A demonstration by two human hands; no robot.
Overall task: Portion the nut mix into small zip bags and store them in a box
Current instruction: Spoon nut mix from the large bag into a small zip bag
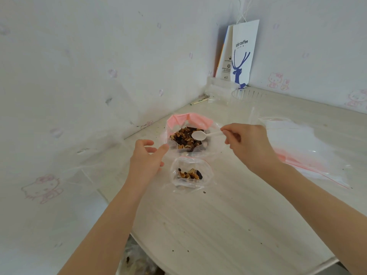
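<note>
A large clear bag with a pink zip rim (178, 119) stands open on the table and holds the nut mix (185, 138). In front of it lies a small zip bag (190, 173), open, with a few nuts and raisins inside. My right hand (248, 144) pinches the handle of a white plastic spoon (199, 135); its empty bowl hovers over the nut mix. My left hand (147, 157) is beside the large bag's left edge, fingers spread and relaxed, thumb tip at the plastic.
A pile of empty zip bags (301, 147) lies at the right. A clear plastic box (220, 90) and a round clear container (248, 94) stand at the back corner before a white paper coffee bag (244, 56). The wooden table (228, 225) carries crumbs; walls close the left.
</note>
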